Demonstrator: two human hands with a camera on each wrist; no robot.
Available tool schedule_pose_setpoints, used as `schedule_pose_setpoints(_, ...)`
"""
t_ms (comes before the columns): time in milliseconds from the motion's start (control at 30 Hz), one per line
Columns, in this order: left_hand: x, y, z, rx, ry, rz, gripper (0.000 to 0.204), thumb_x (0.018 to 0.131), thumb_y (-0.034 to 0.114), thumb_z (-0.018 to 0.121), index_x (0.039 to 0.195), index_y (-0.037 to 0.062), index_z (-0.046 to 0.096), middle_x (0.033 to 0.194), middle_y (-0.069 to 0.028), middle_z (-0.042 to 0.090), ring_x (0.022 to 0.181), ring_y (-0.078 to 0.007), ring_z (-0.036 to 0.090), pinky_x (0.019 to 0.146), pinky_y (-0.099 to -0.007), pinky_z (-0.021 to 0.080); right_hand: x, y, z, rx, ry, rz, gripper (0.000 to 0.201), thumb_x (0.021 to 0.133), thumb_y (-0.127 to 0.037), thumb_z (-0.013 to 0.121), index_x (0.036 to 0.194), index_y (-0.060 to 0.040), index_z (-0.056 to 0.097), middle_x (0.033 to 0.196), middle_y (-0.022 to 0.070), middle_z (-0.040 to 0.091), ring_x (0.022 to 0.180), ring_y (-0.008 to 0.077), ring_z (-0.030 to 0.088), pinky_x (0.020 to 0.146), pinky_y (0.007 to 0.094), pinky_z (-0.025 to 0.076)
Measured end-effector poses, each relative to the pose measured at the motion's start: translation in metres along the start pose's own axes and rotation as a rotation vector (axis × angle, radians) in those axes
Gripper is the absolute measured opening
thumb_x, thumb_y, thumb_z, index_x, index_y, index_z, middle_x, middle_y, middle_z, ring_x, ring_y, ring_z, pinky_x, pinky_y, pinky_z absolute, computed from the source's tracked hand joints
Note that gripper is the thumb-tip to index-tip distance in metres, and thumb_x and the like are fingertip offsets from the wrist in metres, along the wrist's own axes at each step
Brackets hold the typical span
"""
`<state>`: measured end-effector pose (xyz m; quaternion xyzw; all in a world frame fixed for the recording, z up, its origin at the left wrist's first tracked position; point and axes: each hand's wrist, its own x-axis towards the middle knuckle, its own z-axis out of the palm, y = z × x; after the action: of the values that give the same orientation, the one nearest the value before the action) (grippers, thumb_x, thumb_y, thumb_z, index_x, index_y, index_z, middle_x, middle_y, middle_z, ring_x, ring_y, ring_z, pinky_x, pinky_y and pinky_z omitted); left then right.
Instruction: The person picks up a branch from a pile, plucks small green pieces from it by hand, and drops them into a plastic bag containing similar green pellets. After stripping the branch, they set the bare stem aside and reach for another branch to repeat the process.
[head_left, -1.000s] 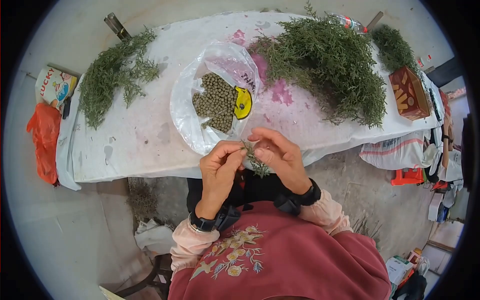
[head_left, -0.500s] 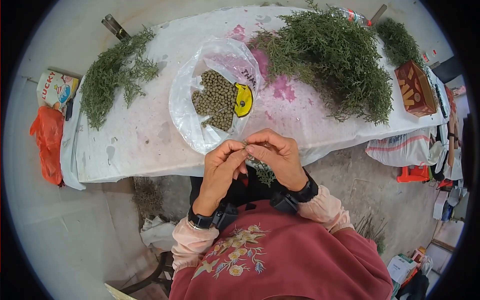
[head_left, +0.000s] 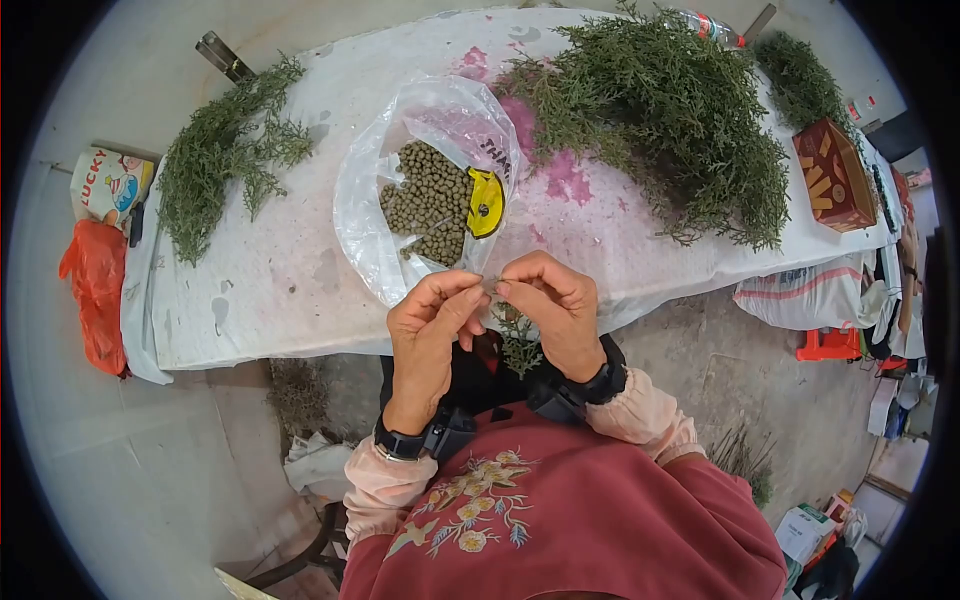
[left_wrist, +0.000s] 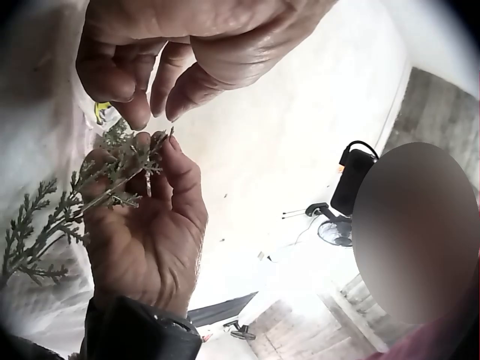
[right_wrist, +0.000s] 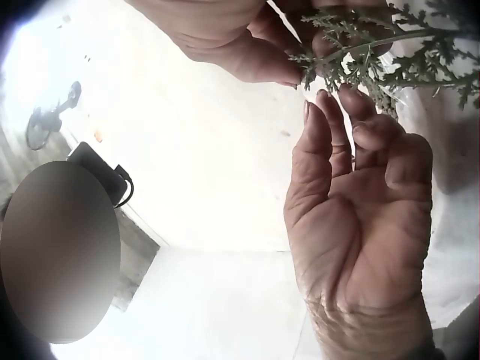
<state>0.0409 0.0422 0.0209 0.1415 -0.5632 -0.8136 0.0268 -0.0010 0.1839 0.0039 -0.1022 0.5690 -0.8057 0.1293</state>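
Observation:
My right hand (head_left: 560,312) pinches a small green conifer sprig (head_left: 520,348) near one end, its leafy part hanging below the fingers. In the left wrist view the sprig (left_wrist: 97,199) lies across that hand's (left_wrist: 146,240) palm, its tip at the thumb. My left hand (head_left: 432,335) is just beside it, fingers bent and thumb near the forefinger. In the right wrist view a narrow gap shows between the left hand's (right_wrist: 367,210) thumb and fingers, right below the sprig (right_wrist: 375,49). Just beyond both hands is a clear plastic bag (head_left: 365,245) of round greenish-brown pellets (head_left: 428,195).
A large pile of conifer branches (head_left: 680,125) covers the table's (head_left: 250,310) right side; a smaller pile (head_left: 225,150) lies left. A red-brown box (head_left: 835,180) stands at the right end. An orange-red bag (head_left: 95,290) hangs off the left end. A plastic bottle (head_left: 710,28) lies behind the big pile.
The hands came together at the sprig's end, then drew slightly apart, the left moving left. The right hand's spread fingers have closed to a pinch on the sprig.

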Motion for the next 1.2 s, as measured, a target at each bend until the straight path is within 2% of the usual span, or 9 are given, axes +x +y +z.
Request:
schedule_pose_setpoints(367,0.006,-0.002,-0.003,0.062,-0.026,0.016,0.01,0.086,0.01,0.059,0.09,0.0012,0.063,0.077,-0.0029,0.063,0.058,-0.0059,0.053,0.047,-0.0177,0.039,0.002,-0.001,0.002,-0.226,-0.034,-0.097,0.002,0.083,0.0,0.059,0.085,-0.0011,0.06,0.078,-0.0029,0.055,0.067,0.0018,0.047,0.058,0.0171,0.037)
schedule_pose_setpoints(467,0.008,0.0,-0.006,0.109,-0.025,0.021,0.01,0.086,0.01,0.059,0.089,0.0011,0.062,0.078,-0.003,0.063,0.058,-0.0063,0.053,0.047,-0.0182,0.04,0.004,0.001,0.002,-0.159,-0.055,-0.017,0.002,0.084,0.0,0.059,0.086,-0.0008,0.059,0.078,-0.0034,0.054,0.067,0.0012,0.046,0.058,0.0167,0.037)
schedule_pose_setpoints(700,0.011,0.01,-0.008,0.242,-0.056,-0.014,0.011,0.086,0.012,0.059,0.088,0.001,0.062,0.076,-0.0016,0.063,0.058,-0.0053,0.052,0.048,-0.0176,0.039,0.011,0.001,0.001,-0.155,-0.099,0.006,0.002,0.084,-0.001,0.059,0.086,-0.0013,0.059,0.077,-0.0045,0.054,0.066,0.0001,0.044,0.057,0.015,0.035)
schedule_pose_setpoints(833,0.014,0.013,-0.015,0.278,-0.072,-0.04,0.007,0.085,0.007,0.06,0.088,0.0024,0.063,0.072,0.0018,0.057,0.058,-0.0029,0.049,0.048,-0.0174,0.038,0.014,0.003,0.0,-0.184,-0.118,0.046,0.003,0.083,-0.002,0.059,0.086,-0.0017,0.059,0.075,-0.0048,0.054,0.066,0.0,0.044,0.057,0.0145,0.034)
schedule_pose_setpoints(933,0.025,0.014,-0.029,0.613,0.026,0.283,0.008,0.081,0.006,0.062,0.089,0.002,0.063,0.072,-0.0006,0.056,0.059,-0.0064,0.051,0.051,-0.0216,0.04,0.019,0.012,0.0,-0.145,-0.099,0.044,0.003,0.083,-0.002,0.059,0.085,-0.0015,0.059,0.074,-0.0043,0.054,0.065,0.0003,0.045,0.056,0.015,0.035)
schedule_pose_setpoints(967,0.03,0.018,-0.033,0.618,0.024,0.278,0.008,0.081,0.006,0.062,0.089,0.002,0.063,0.072,-0.0006,0.056,0.059,-0.0064,0.051,0.051,-0.0216,0.04,0.021,0.015,-0.001,-0.105,-0.074,0.03,0.003,0.082,-0.001,0.059,0.084,-0.0011,0.058,0.074,-0.0036,0.055,0.064,0.0005,0.045,0.055,0.0155,0.036)
schedule_pose_setpoints(1067,0.054,0.033,-0.036,0.998,0.085,0.471,0.016,0.077,-0.001,0.064,0.093,0.0026,0.064,0.075,-0.0035,0.058,0.061,-0.0083,0.051,0.055,-0.0203,0.04,0.025,0.018,-0.001,-0.062,-0.048,-0.005,0.002,0.082,-0.001,0.059,0.084,-0.0009,0.058,0.074,-0.0034,0.055,0.064,0.0008,0.045,0.055,0.0159,0.036)
schedule_pose_setpoints(1100,0.06,0.033,-0.038,1.003,0.083,0.47,0.016,0.077,-0.001,0.064,0.093,0.0026,0.064,0.075,-0.0035,0.058,0.061,-0.0083,0.051,0.055,-0.0203,0.04,0.027,0.018,-0.001,-0.06,-0.049,-0.025,0.003,0.082,0.0,0.059,0.085,-0.0012,0.058,0.076,-0.0038,0.054,0.064,0.0008,0.045,0.055,0.0159,0.035)
schedule_pose_setpoints(1200,0.073,0.025,-0.042,1.141,-0.036,0.504,0.021,0.075,-0.002,0.064,0.096,0.002,0.064,0.075,-0.0055,0.056,0.064,-0.0107,0.052,0.056,-0.0221,0.04,0.028,0.017,-0.002,-0.078,-0.065,-0.04,0.003,0.082,0.0,0.058,0.085,-0.0013,0.058,0.077,-0.004,0.054,0.065,0.0009,0.044,0.056,0.0159,0.034)
